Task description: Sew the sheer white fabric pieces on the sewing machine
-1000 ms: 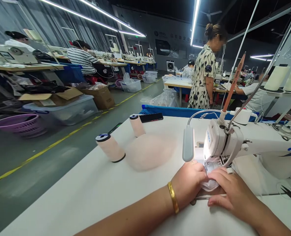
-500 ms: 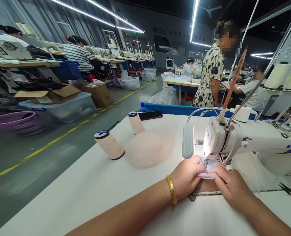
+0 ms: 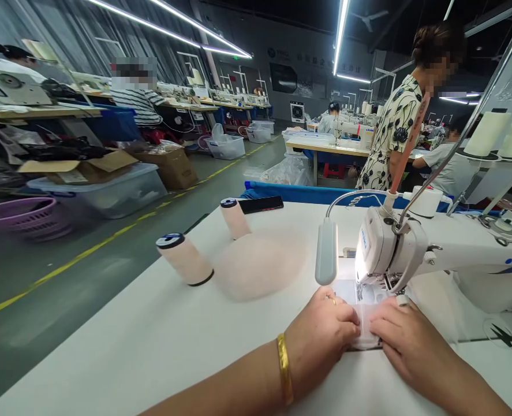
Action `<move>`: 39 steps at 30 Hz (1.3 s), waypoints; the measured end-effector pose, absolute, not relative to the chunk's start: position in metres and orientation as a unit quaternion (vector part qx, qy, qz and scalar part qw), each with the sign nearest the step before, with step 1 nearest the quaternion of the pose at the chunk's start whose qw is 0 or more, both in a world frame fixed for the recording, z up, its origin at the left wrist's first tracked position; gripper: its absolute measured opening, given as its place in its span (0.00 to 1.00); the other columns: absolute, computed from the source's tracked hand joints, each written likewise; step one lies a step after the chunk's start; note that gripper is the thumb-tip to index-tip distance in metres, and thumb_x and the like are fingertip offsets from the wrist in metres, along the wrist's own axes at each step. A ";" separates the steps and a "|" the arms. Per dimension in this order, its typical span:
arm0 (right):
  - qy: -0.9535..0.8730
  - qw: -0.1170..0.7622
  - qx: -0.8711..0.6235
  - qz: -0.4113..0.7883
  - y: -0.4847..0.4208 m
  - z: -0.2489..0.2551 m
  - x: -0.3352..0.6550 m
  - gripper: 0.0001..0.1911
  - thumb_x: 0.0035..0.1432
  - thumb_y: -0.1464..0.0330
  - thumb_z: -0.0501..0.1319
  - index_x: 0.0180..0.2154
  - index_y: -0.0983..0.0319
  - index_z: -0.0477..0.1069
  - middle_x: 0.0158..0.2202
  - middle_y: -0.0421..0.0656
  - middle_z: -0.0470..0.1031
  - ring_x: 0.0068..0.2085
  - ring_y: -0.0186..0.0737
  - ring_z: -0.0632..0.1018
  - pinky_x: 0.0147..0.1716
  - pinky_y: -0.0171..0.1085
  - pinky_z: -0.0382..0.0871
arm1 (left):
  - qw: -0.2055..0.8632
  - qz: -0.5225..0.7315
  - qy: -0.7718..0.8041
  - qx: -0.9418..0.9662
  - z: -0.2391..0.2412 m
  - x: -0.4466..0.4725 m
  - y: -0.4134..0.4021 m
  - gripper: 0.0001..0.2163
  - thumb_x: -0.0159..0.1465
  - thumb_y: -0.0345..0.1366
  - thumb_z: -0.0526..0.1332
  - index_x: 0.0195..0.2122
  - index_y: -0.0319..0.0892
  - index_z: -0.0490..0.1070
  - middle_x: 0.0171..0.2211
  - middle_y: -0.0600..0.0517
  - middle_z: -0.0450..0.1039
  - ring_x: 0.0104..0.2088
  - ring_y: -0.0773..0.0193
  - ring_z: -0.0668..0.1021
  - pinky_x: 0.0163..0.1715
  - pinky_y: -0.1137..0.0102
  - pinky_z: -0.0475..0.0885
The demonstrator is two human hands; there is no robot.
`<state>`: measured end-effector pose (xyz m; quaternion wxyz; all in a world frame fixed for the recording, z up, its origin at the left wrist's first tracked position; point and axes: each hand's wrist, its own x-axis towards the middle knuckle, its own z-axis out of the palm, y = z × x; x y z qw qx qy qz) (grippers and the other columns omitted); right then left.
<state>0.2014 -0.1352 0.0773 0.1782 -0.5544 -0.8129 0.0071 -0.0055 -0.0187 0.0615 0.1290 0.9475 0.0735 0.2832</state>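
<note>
Left fingers (image 3: 348, 322), right fingers (image 3: 384, 321) on pale fabric (image 3: 363, 323), sewing machine (image 3: 448, 249) ahead

I see a grey curtain (image 3: 65, 37) draping the upper left of the frame, and a dark grey wall (image 3: 311, 60) with faint lettering across the upper middle. Tube lights (image 3: 201, 28) slant under a black ceiling (image 3: 290, 14), where a fan (image 3: 369, 20) hangs at upper right of centre. A yellow line (image 3: 78, 255) runs diagonally over my green-grey floor (image 3: 56, 306). Wooden-topped benches (image 3: 43, 114) recede from the left; a white table (image 3: 195, 341) fills the lower middle.
</note>
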 end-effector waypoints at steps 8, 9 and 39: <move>-0.788 0.179 -0.589 0.001 -0.127 0.068 0.202 0.17 0.57 0.83 0.53 0.38 0.58 0.72 0.36 0.45 0.75 0.38 0.48 0.73 0.35 0.42 0.65 | 0.097 0.286 0.077 0.950 0.061 -0.002 -0.008 0.09 0.63 0.23 0.60 0.35 0.44 0.77 0.36 0.53 0.81 0.34 0.62 0.79 0.42 0.62 0.65; -0.788 0.181 -0.589 0.000 -0.127 0.067 0.202 0.18 0.57 0.83 0.53 0.39 0.58 0.73 0.37 0.45 0.76 0.39 0.48 0.73 0.36 0.42 0.66 | 0.090 0.285 0.076 0.951 0.061 -0.002 -0.007 0.09 0.63 0.23 0.60 0.35 0.43 0.77 0.36 0.53 0.81 0.34 0.61 0.79 0.42 0.62 0.65; -0.816 0.224 -0.529 -0.073 -0.127 0.063 0.202 0.22 0.62 0.84 0.51 0.49 0.61 0.75 0.40 0.48 0.81 0.43 0.49 0.79 0.35 0.41 0.68 | 0.084 0.263 0.030 0.961 0.059 -0.005 -0.002 0.07 0.60 0.23 0.62 0.31 0.42 0.73 0.33 0.51 0.79 0.33 0.61 0.77 0.43 0.62 0.68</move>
